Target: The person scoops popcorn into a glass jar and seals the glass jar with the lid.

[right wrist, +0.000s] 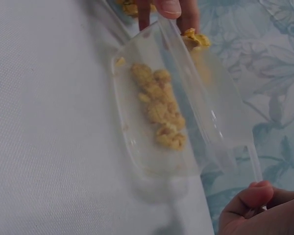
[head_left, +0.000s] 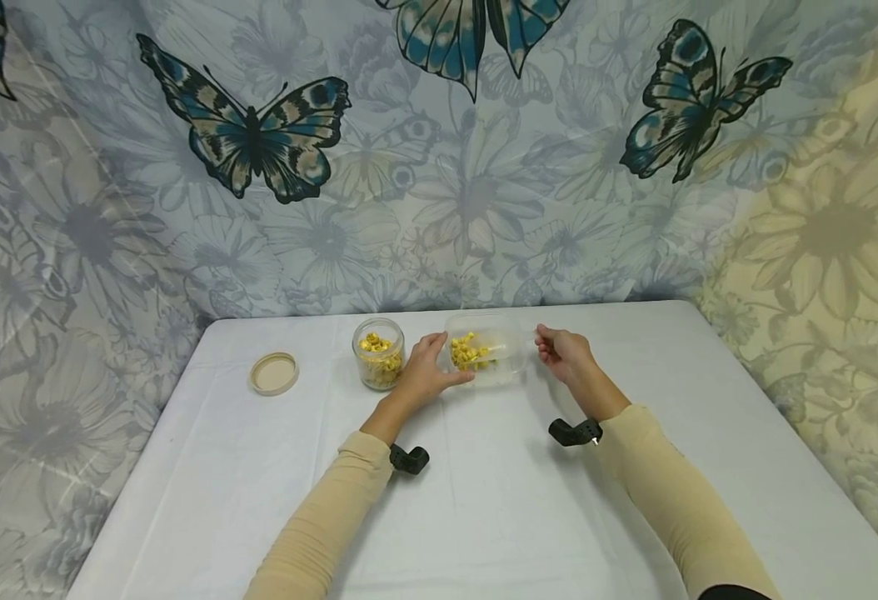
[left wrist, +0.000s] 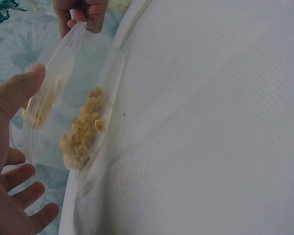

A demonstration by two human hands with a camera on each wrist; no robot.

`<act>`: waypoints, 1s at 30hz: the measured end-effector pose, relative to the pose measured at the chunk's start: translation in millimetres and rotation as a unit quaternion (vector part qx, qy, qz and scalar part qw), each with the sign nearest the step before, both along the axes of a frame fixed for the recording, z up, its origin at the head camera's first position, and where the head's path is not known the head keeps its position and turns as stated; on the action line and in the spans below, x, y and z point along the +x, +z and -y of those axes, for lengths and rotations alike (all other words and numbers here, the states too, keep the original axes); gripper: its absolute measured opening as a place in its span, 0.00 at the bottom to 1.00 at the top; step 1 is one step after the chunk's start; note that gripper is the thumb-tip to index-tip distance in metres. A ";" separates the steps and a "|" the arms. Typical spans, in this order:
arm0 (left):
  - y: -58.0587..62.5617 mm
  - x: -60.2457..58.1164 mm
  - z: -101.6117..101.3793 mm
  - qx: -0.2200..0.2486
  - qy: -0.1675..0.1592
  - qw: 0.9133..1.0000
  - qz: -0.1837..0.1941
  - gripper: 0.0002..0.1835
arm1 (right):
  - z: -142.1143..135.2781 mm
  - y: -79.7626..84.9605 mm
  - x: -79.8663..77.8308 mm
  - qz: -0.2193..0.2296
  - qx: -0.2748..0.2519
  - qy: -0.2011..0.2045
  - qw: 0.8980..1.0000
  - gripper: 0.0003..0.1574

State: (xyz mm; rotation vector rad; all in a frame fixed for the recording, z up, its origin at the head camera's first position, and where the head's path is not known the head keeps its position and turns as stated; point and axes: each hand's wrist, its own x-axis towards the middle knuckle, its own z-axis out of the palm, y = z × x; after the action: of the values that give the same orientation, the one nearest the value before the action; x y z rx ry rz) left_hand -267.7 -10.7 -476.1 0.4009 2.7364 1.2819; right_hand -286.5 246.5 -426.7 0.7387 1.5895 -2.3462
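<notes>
A clear plastic container (head_left: pixel 510 354) stands near the table's far edge with yellow popcorn (head_left: pixel 469 352) inside, mostly toward its left end. My left hand (head_left: pixel 426 367) straddles that end, its thumb over the rim and its other fingers spread along the side, as the left wrist view shows. On the opposite side, my right hand (head_left: pixel 565 350) pinches a thin clear strip (right wrist: pixel 255 164) running out from the container's edge. Close to the left of my left hand is a lidless glass jar (head_left: pixel 379 367), also holding popcorn.
Farther left on the white-covered table (head_left: pixel 476 500) lies a round lid (head_left: pixel 274 373) with a pale rim. Behind the table's far edge hangs a floral backdrop (head_left: pixel 476 217) printed with butterflies.
</notes>
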 end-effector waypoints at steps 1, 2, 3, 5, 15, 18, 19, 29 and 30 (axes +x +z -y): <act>-0.4 0.3 0.1 0.000 0.000 1.000 0.001 0.52 | 0.0 -0.6 0.3 0.000 -0.002 0.000 1.000 0.10; -0.9 0.5 0.2 -0.002 0.001 1.000 0.002 0.52 | -0.1 -1.3 0.5 0.000 -0.005 0.000 1.000 0.09; -1.4 0.5 0.1 -0.002 0.001 1.000 0.001 0.52 | -0.2 -1.9 0.9 -0.001 -0.007 0.000 1.000 0.09; -2.5 0.3 0.1 -0.004 0.001 1.000 0.001 0.51 | -0.4 -2.7 1.4 0.000 -0.008 -0.003 1.000 0.09; -1.9 -0.7 0.3 -0.007 -0.003 1.000 -0.004 0.51 | -0.9 -2.9 1.6 -0.005 -0.023 -0.003 1.000 0.17; -0.8 -1.1 0.8 -0.011 -0.007 1.000 -0.008 0.51 | -0.6 -1.0 1.1 -0.007 -0.029 -0.004 1.000 0.16; -0.3 -1.0 1.1 -0.014 -0.008 1.000 -0.009 0.51 | -0.3 -0.1 1.1 -0.008 -0.030 -0.005 0.999 0.16; 7.5 -1.1 1.7 -0.030 -0.019 0.999 -0.021 0.50 | -0.4 8.2 -0.8 -0.022 -0.043 -0.001 0.999 0.16; 9.0 -1.0 1.8 -0.028 -0.021 0.999 -0.022 0.50 | -0.4 9.2 -1.0 -0.025 -0.043 -0.003 0.999 0.17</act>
State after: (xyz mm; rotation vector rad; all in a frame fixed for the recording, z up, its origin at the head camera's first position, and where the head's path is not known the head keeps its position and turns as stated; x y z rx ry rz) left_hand -268.8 -12.5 -467.1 0.4837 2.7761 1.1989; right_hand -287.5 246.8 -417.5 0.6732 1.4973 -2.4376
